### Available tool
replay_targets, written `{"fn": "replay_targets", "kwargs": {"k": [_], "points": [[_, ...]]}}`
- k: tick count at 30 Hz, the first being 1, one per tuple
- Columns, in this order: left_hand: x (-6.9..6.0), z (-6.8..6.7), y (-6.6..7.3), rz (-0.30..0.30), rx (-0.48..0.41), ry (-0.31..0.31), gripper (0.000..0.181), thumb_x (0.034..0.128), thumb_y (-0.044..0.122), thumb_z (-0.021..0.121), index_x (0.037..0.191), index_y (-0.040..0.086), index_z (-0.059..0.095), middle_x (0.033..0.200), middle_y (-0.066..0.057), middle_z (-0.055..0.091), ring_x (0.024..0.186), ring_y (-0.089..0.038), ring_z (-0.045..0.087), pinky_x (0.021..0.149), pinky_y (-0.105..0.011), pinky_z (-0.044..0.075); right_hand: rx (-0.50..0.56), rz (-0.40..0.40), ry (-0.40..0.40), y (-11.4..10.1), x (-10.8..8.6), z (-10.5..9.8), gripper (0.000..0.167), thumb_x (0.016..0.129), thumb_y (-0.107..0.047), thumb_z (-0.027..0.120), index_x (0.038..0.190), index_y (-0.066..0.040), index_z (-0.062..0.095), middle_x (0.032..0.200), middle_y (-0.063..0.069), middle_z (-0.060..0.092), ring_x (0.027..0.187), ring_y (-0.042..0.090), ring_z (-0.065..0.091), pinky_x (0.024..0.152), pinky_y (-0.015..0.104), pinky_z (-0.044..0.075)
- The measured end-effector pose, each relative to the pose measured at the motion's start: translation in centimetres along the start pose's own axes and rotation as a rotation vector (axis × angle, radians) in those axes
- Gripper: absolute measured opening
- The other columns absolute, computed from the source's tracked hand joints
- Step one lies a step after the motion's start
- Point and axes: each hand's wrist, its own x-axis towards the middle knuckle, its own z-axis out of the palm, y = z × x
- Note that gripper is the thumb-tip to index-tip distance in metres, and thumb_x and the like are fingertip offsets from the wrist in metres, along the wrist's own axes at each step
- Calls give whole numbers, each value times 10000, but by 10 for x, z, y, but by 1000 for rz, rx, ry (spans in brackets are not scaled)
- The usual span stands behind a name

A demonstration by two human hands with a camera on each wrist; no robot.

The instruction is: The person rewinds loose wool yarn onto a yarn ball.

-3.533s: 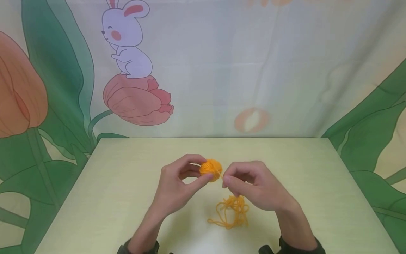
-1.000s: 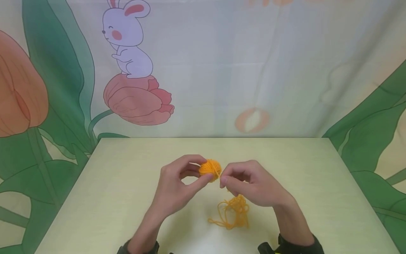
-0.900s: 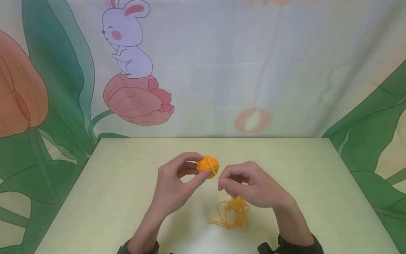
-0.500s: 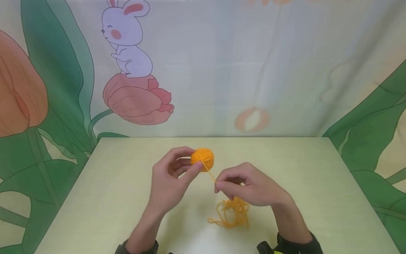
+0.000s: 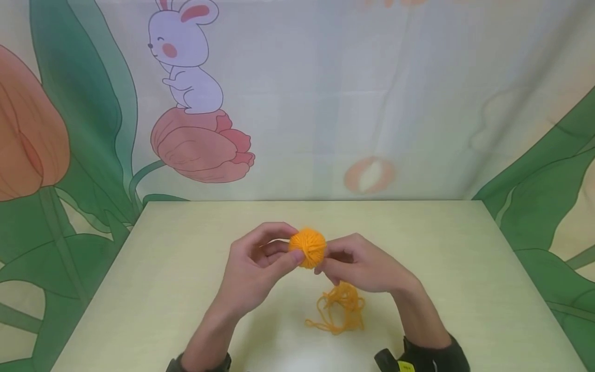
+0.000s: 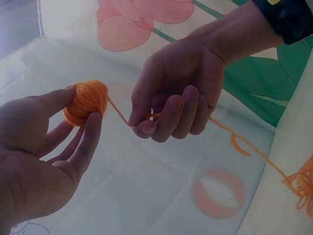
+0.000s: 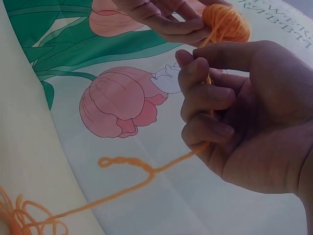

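An orange ball of yarn (image 5: 308, 248) is pinched between the thumb and fingers of my left hand (image 5: 255, 268), above the table. My right hand (image 5: 367, 262) is close at the ball's right side, its fingers curled round the yarn strand. In the left wrist view the strand (image 6: 119, 111) runs taut from the ball (image 6: 86, 103) into my right hand (image 6: 171, 93). Past that hand it goes on to a loose heap of yarn (image 5: 343, 307) on the table. The right wrist view shows a small twisted loop (image 7: 124, 160) sticking out of the strand below my fingers.
The pale table (image 5: 186, 258) lies under both hands. Behind it hangs a cloth backdrop (image 5: 297, 103) printed with a rabbit, tulips and leaves. Dark cuffs (image 5: 434, 356) are round the wrists.
The ball first went up and left, away from my right hand, then came back down and right beside it. The ball is turned differently. My right hand has shifted slightly left; the heap barely differs.
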Motion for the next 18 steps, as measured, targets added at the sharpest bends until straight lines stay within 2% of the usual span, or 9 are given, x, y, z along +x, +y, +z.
{"fn": "replay_targets", "kwargs": {"k": [4, 7, 9, 11, 15, 18], "points": [[-1, 0, -1, -12, 18, -101, 316, 994, -62, 804, 1295, -33, 713, 1212, -99, 777, 964, -210, 835, 887, -392, 745, 21, 11, 46, 1, 0, -1, 186, 1074, -32, 601, 1013, -84, 769, 755, 68, 659, 613, 113, 506, 560, 213, 448], [-2, 1, -2, -18, 61, -171, 313, 983, -43, 828, 1279, 10, 741, 1204, -186, 775, 935, -219, 835, 882, -405, 745, 114, 36, 75, 0, 0, -1, 177, 1116, -63, 611, 1014, -40, 754, 844, 32, 719, 698, 115, 625, 645, 205, 583], [-3, 1, -4, -12, 93, -216, 315, 977, -34, 840, 1273, 32, 753, 1205, -220, 775, 935, -219, 836, 895, -398, 742, 168, 36, 91, -1, -1, -2, 192, 1139, -78, 609, 1009, -11, 733, 856, 20, 717, 713, 112, 644, 661, 204, 611], [-3, 1, -5, -6, 129, -254, 323, 969, -22, 857, 1268, 56, 762, 1198, -214, 789, 946, -205, 835, 912, -381, 736, 194, 5, 102, -2, -2, -3, 208, 1151, -85, 614, 987, 5, 705, 783, 19, 639, 662, 113, 594, 619, 190, 572], [-3, 2, -7, 26, 192, -294, 332, 952, 2, 889, 1251, 86, 772, 1162, -162, 819, 950, -185, 838, 911, -361, 733, 161, -61, 137, -4, -4, -4, 230, 1148, -73, 613, 929, -40, 674, 674, 56, 457, 579, 149, 414, 524, 221, 361], [-3, 2, -8, 58, 226, -290, 325, 946, 26, 905, 1238, 92, 777, 1141, -142, 826, 937, -179, 836, 896, -365, 735, 148, -72, 159, -6, -4, -3, 234, 1140, -60, 618, 915, -69, 682, 664, 83, 447, 580, 162, 417, 524, 244, 353]]}}
